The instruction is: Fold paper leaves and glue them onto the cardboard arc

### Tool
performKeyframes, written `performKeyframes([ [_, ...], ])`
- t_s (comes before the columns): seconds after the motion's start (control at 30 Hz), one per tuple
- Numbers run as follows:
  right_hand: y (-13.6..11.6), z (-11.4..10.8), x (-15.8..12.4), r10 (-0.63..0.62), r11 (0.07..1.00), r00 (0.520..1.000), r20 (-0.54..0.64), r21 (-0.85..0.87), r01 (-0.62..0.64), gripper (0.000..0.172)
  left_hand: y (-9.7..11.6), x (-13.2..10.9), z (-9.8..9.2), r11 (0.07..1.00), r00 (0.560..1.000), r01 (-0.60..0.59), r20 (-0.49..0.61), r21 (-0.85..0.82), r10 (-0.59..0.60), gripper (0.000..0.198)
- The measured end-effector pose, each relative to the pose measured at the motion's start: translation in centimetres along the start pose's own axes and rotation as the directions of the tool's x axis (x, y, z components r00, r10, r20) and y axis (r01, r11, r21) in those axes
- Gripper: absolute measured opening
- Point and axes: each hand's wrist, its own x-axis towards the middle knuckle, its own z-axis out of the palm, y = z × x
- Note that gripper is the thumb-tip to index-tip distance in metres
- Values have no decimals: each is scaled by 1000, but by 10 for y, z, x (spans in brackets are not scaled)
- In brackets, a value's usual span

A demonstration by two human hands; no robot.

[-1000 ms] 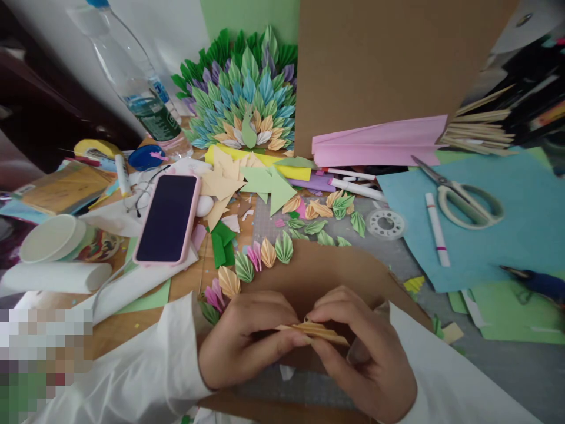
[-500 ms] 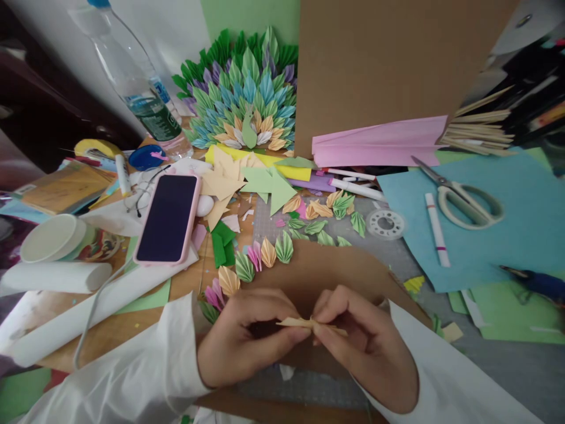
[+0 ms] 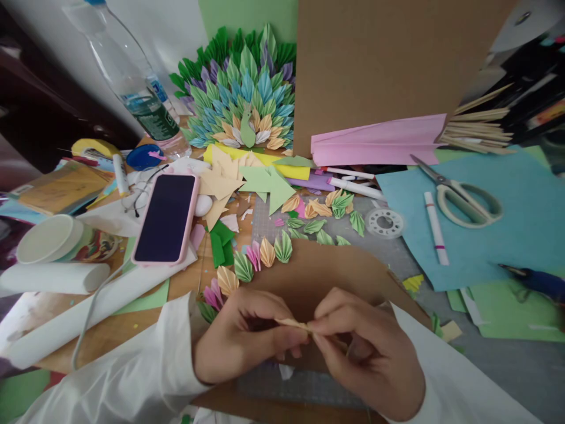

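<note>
Between my two hands is a small folded strip of pale orange paper (image 3: 295,323). My left hand (image 3: 247,335) pinches its left part between thumb and fingers. On the other end, my right hand (image 3: 364,347) closes its thumb and fingertips, hiding much of that side. Both hands hover over a brown cardboard piece (image 3: 335,271) with a curved edge. Along its upper left edge runs a row of pleated paper leaves, among them a green leaf (image 3: 283,247), an orange leaf (image 3: 228,281) and a pink leaf (image 3: 213,294).
Behind stands a paper peacock (image 3: 248,126) beside an upright cardboard sheet (image 3: 384,65). Scissors (image 3: 470,203) and a marker (image 3: 436,229) lie on blue paper (image 3: 525,235) at right. A phone (image 3: 166,218), paper cup (image 3: 48,238) and water bottle (image 3: 150,112) are at left. Loose paper leaves (image 3: 315,226) lie beyond the cardboard.
My right fingers have shifted their grip along the folded paper, covering more of its right end. The paper now tilts down slightly to the right. The camera view has moved a little.
</note>
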Motion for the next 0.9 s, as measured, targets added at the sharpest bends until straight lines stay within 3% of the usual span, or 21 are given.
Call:
performKeyframes([
  [0.17,-4,-4,8,-153,981,988,13,-122,154,26,4,-1,0,999,999,30,42,-10,-29,30],
  [0.4,5,-4,-2,-65,998,998,14,22,65,26,9,-1,-2,998,989,-48,140,30,44,36],
  [0.63,-2,-6,8,-198,974,980,22,-109,200,28,5,-1,-3,998,989,24,147,-51,-16,39],
  [0.9,0,-11,11,-284,900,941,187,-286,328,30,4,4,-4,970,961,238,156,-51,-228,38],
])
